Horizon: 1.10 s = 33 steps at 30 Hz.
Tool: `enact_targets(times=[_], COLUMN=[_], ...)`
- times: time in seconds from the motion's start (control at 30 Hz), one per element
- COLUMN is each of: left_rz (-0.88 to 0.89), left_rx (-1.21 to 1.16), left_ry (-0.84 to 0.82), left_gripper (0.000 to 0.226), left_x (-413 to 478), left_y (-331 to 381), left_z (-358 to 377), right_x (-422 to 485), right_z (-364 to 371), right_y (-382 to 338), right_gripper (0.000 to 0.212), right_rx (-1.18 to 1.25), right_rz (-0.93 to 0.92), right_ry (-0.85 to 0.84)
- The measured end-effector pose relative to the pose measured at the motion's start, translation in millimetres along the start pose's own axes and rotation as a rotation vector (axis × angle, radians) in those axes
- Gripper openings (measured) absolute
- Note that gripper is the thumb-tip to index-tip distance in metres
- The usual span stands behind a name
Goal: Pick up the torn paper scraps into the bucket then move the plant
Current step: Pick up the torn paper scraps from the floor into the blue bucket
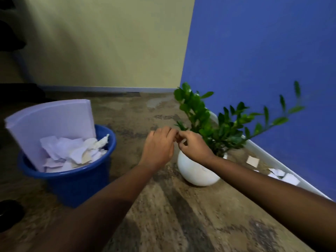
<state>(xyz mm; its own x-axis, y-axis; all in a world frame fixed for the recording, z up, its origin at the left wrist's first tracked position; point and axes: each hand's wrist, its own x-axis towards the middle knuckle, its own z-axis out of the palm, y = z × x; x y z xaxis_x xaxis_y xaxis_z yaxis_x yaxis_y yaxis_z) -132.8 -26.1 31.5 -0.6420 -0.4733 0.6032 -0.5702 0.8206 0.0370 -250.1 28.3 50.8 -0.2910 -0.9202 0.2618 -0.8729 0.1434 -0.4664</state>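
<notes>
A blue bucket (76, 188) was seen standing on the mottled brown floor (181, 215) at the left. It was filled with torn scraps (76, 151), white and pale cream, crumpled and ragged at the edges, heaped up to the rim. A large pale sheet (51, 124) was stood upright in the bucket behind the heap, bowed into a curve and rising well above the rim.

The plant (214, 124) was placed to the right of the bucket, near the blue wall (263, 51). Glossy dark green leaves were borne on several stems, one long stem arching out to the right. It was set in a round white pot (196, 171), smooth and bulbous, resting on the floor.

More scraps (252, 161) were left lying on the floor behind the pot, along the white skirting (272, 159): one cream square piece nearest the pot, and a few white pieces farther right, close together.

Both hands were held above the floor in front of the plant, over the near edge of the pot. The left hand (160, 144) and the right hand (192, 144) were brought together with fingertips touching, the fingers of each curled inward. Whether anything was pinched between them could not be told, the fingers being blurred and turned away
</notes>
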Motion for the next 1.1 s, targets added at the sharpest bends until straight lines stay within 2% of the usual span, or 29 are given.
enact_targets(times=[0.13,0.27,0.33,0.5,0.67,0.8,0.9,1.1], left_rz=[0.143,0.268,0.271,0.13,-0.016,-0.086,-0.137,-0.216], left_rx=[-0.083,-0.179,-0.276,-0.325,-0.33,-0.388,-0.405,-0.342], left_ry=[-0.03,-0.148,-0.236,-0.402,-0.54,-0.705,-0.834,-1.03], left_gripper=[0.033,0.038,0.047,0.051,0.047,0.053,0.059,0.065], left_x=[7.3,11.1,11.9,10.2,4.7,-0.7,-1.2,-0.1], left_y=[55.1,109.1,135.0,195.0,238.5,263.5,280.4,298.2], left_z=[20.0,48.1,68.2,125.1,170.7,197.1,209.5,226.8], right_x=[-32.1,-67.7,-83.5,-116.7,-142.2,-152.9,-156.8,-157.5], right_z=[-35.5,-64.0,-73.1,-79.8,-81.1,-80.4,-78.4,-69.1], right_y=[63.9,127.9,161.3,244.5,311.4,352.8,377.8,420.7], right_gripper=[0.02,0.022,0.024,0.027,0.027,0.026,0.024,0.039], right_rx=[-0.129,-0.214,-0.251,-0.308,-0.302,-0.31,-0.263,-0.185], right_rz=[0.045,0.13,0.201,0.4,0.602,0.698,0.769,0.874], right_ry=[-0.031,-0.105,-0.138,-0.185,-0.152,-0.175,-0.121,0.022])
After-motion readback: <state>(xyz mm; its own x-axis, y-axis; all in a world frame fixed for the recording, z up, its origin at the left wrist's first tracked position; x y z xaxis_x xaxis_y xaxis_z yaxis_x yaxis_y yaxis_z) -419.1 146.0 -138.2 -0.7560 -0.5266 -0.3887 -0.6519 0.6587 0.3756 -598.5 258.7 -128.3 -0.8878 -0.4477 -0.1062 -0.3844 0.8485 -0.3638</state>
